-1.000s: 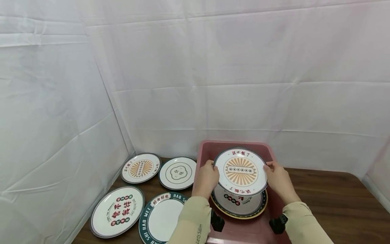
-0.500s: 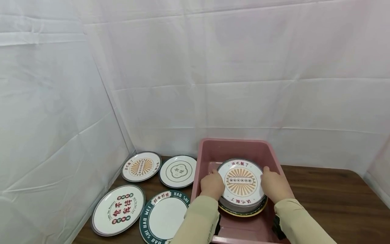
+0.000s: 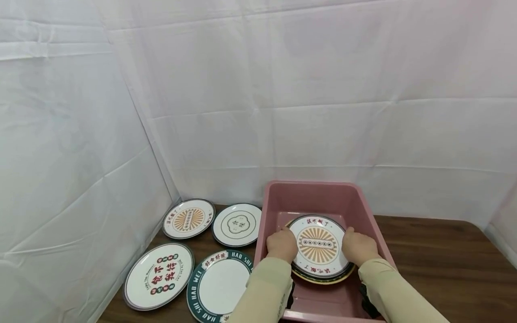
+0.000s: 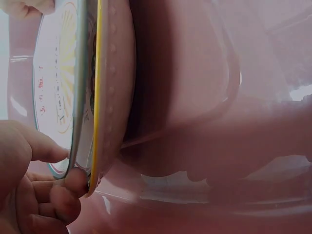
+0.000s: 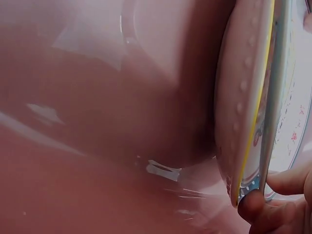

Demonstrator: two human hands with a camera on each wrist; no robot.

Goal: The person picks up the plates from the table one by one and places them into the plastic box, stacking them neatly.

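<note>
White held plate [image 3: 317, 245] bears an orange sunburst and red lettering.

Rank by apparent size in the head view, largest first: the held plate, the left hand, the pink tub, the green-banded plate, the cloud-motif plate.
1. Pink tub
2. Green-banded plate, partly behind the left sleeve
3. Held plate
4. Cloud-motif plate
5. Left hand

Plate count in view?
6 visible. On the table: orange-rayed plate back left, cloud-design plate back right, red-lettered plate front left, green-rimmed plate front right. In the pink bin: held sunburst plate over yellow-rimmed plate; more may hide underneath.
</note>
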